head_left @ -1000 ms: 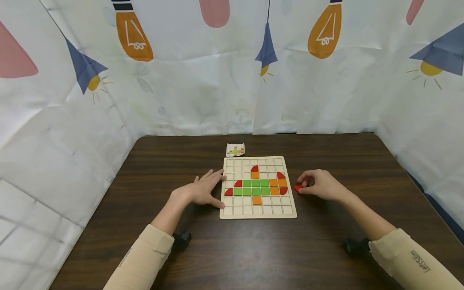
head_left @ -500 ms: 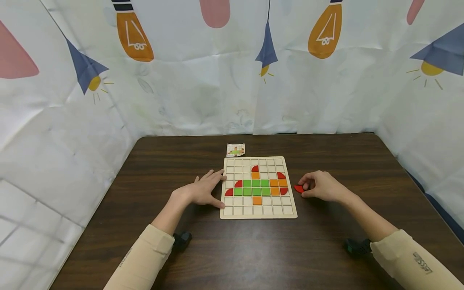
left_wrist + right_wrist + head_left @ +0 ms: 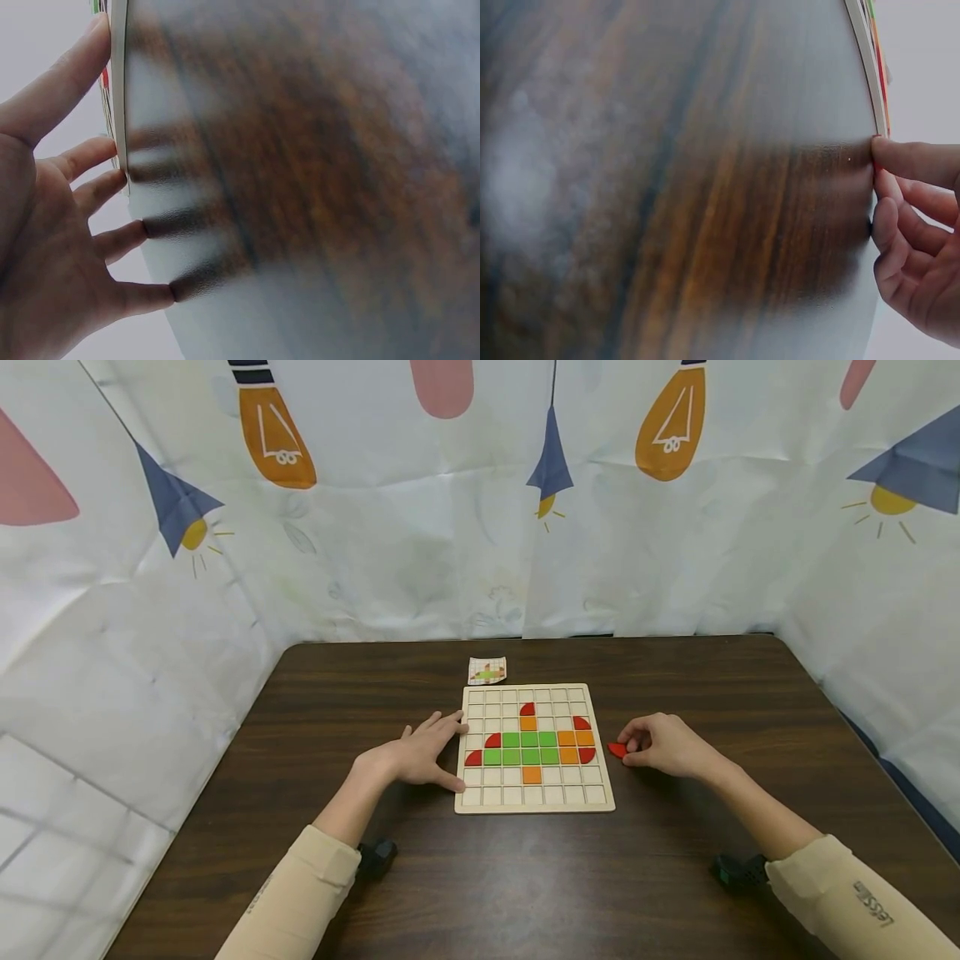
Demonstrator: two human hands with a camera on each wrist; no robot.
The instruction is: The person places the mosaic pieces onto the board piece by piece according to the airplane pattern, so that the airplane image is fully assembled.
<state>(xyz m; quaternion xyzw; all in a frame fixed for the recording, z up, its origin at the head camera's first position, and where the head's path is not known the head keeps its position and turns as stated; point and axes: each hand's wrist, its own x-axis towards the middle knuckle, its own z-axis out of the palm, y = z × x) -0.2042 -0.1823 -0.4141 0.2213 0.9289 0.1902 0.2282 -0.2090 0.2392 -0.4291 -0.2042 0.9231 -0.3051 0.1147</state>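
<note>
A pale wooden grid board (image 3: 495, 797) lies on the table, bearing green and orange squares and red quarter-circle tiles. My left hand (image 3: 412, 752) is spread at the board's left side, thumb and fingertips at its edge; in the left wrist view the fingers (image 3: 120, 241) are straight and their tips meet the tabletop. Just off the board's right edge, my right hand (image 3: 664, 747) pinches a red tile (image 3: 617, 750) low at the tabletop. Its fingers cover part of that tile. In the right wrist view the thumb (image 3: 915, 161) is extended and the other fingers are curled.
A small picture card (image 3: 487, 671) with a similar coloured pattern lies behind the board. The dark wood-grain table (image 3: 517, 885) ends at a patterned cloth (image 3: 420, 552) that hangs behind it and along the sides.
My right hand has shifted slightly right and toward me, and more of the red tile shows beside its fingers. My left hand and the board have stayed in place.
</note>
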